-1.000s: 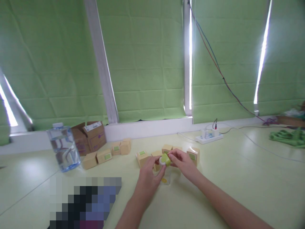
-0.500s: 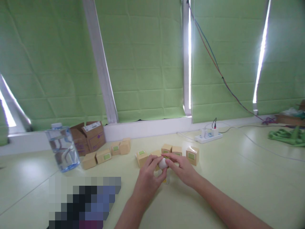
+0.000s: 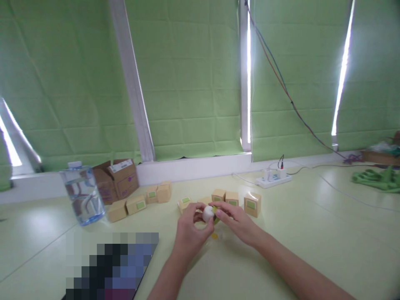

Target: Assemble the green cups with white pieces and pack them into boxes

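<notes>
A small white rounded object [image 3: 208, 213] is pinched between the thumb and fingers of my left hand [image 3: 192, 229]. At its right side, a yellow-green piece [image 3: 216, 213] is gripped by the fingertips of my right hand [image 3: 242, 223]. The piece touches or nearly touches the white object; the fingers partly cover both. On the table just below lies something small, clear and yellow [image 3: 214, 236]. Behind my hands stand several small tan boxes with green labels, one of them [image 3: 252, 204] to the right and another [image 3: 185, 204] partly behind my left hand.
More tan boxes [image 3: 136, 204] stand to the left, near an opened brown carton [image 3: 125, 179] and a large water bottle [image 3: 83, 193]. A white power strip [image 3: 274, 180] lies by the wall. A blurred-out flat device [image 3: 115, 266] sits front left; green cloth [image 3: 376, 179] lies far right.
The white object has shifted slightly left with my left hand. More of the yellow-green piece now shows between the object and my right fingers.
</notes>
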Demonstrator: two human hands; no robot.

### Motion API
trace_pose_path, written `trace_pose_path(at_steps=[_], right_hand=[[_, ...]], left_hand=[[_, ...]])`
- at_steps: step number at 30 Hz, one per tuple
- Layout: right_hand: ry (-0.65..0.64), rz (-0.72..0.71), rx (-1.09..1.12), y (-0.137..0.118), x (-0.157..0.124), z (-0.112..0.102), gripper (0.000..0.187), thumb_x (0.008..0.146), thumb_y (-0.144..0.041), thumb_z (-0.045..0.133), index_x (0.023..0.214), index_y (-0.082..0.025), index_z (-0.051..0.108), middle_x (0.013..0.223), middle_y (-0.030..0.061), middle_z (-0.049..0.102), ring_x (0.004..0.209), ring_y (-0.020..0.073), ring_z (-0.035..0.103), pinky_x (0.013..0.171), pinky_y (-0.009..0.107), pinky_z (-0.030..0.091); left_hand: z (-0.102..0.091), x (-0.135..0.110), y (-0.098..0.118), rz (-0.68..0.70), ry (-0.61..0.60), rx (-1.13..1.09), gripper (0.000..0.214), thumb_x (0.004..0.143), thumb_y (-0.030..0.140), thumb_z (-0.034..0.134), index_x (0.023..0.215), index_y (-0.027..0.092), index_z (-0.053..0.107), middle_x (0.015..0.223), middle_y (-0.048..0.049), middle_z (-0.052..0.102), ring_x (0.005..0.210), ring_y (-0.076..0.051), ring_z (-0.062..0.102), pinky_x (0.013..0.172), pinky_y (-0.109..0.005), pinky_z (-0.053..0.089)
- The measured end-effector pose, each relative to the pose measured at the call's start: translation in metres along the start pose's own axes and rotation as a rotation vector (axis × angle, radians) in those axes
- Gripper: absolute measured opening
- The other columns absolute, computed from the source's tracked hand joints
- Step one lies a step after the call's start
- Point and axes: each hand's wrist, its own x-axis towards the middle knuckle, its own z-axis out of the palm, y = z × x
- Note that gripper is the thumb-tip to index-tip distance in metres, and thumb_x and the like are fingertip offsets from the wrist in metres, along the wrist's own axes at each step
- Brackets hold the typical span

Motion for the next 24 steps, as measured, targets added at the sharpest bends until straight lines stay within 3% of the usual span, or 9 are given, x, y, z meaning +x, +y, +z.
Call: trace_pose_path(at_steps=[3, 8, 11, 14, 16, 21, 24], right_hand=[[-0.023, 0.013, 0.034, 0.005, 0.001, -0.001, 0.050, 0.088, -0.046, 0.062, 0.132, -0.023, 0.056, 0.107, 0.0058, 0.071, 0.099, 0.0227, 0.065, 0.092, 0.037, 0.049], [0.028, -0.004, 0.039, 0.012, 0.002, -0.001, 0.051, 0.091, -0.044, 0.058, 0.136, -0.021, 0.051, 0.106, 0.0081, 0.069, 0.098, 0.0222, 0.066, 0.092, 0.040, 0.051], [0.010, -0.030, 0.075, 0.013, 0.002, -0.001, 0.050, 0.092, -0.042, 0.057, 0.137, -0.022, 0.049, 0.110, 0.0085, 0.069, 0.101, 0.0224, 0.066, 0.094, 0.041, 0.050], [0.000, -0.046, 0.118, 0.014, 0.002, 0.000, 0.049, 0.092, -0.038, 0.058, 0.138, -0.023, 0.048, 0.110, 0.0075, 0.069, 0.101, 0.0220, 0.066, 0.095, 0.041, 0.050], [-0.004, -0.044, 0.129, 0.013, 0.002, 0.000, 0.050, 0.091, -0.036, 0.060, 0.138, -0.023, 0.048, 0.107, 0.0065, 0.070, 0.097, 0.0210, 0.067, 0.092, 0.039, 0.052], [0.012, 0.000, 0.189, 0.012, 0.002, 0.000, 0.060, 0.081, -0.033, 0.072, 0.137, -0.023, 0.051, 0.103, 0.0053, 0.071, 0.093, 0.0203, 0.069, 0.090, 0.038, 0.054], [0.033, 0.017, 0.265, 0.015, 0.003, -0.001, 0.059, 0.079, -0.031, 0.074, 0.134, -0.023, 0.054, 0.108, 0.0066, 0.073, 0.098, 0.0221, 0.070, 0.093, 0.041, 0.053]], left_hand=[[-0.001, 0.000, -0.005, -0.129, -0.011, -0.201, 0.030, 0.082, 0.030, 0.064, 0.104, 0.019, 0.048, 0.097, -0.0041, 0.066, 0.079, -0.017, 0.071, 0.071, -0.028, 0.056], [0.000, 0.004, -0.008, -0.195, 0.064, -0.423, 0.038, 0.084, 0.035, 0.062, 0.111, 0.023, 0.038, 0.096, -0.0031, 0.067, 0.084, -0.017, 0.070, 0.074, -0.029, 0.055], [0.000, 0.006, -0.011, -0.218, 0.060, -0.383, 0.033, 0.087, 0.032, 0.054, 0.116, 0.021, 0.042, 0.083, 0.0011, 0.064, 0.069, -0.013, 0.064, 0.066, -0.026, 0.051], [0.000, 0.006, -0.013, -0.238, -0.018, -0.306, 0.022, 0.088, 0.034, 0.050, 0.104, 0.019, 0.052, 0.063, 0.0058, 0.053, 0.055, -0.011, 0.053, 0.054, -0.022, 0.042], [0.000, 0.006, -0.012, -0.223, -0.039, -0.233, 0.021, 0.089, 0.037, 0.052, 0.099, 0.019, 0.053, 0.061, 0.0065, 0.050, 0.052, -0.010, 0.049, 0.052, -0.022, 0.039], [0.001, 0.006, -0.009, -0.061, -0.014, -0.035, 0.017, 0.085, 0.032, 0.061, 0.097, 0.020, 0.063, 0.091, -0.0015, 0.067, 0.082, -0.016, 0.063, 0.075, -0.027, 0.047], [0.001, 0.006, -0.012, -0.040, -0.019, -0.017, 0.016, 0.084, 0.032, 0.062, 0.093, 0.020, 0.068, 0.094, -0.0034, 0.072, 0.089, -0.019, 0.065, 0.082, -0.030, 0.049]])
